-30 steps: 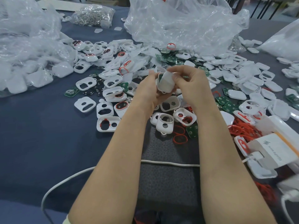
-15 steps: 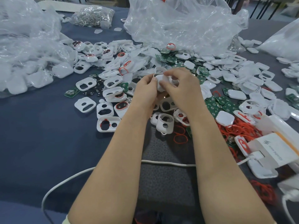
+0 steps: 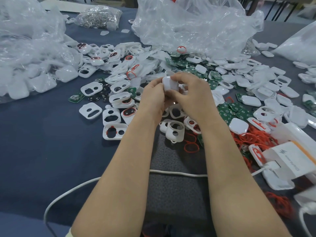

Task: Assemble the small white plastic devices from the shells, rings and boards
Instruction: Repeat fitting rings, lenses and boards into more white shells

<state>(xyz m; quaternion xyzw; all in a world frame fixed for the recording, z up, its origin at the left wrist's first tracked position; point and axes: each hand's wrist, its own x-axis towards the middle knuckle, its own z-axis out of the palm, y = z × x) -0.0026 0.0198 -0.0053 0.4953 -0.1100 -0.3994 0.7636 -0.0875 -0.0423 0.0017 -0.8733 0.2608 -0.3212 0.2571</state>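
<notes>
both left hand (image 3: 153,100) and right hand (image 3: 194,98) grip a white device (image 3: 169,85); clear bag (image 3: 29,53) holds shells (image 3: 66,75).

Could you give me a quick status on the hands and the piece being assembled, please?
Left hand, right hand both grip one white shell. Nothing in the way; loose shells and green boards lie beneath.

Blue-clothed table (image 3: 34,151); perhaps chairs (image 3: 252,7) behind.
</notes>
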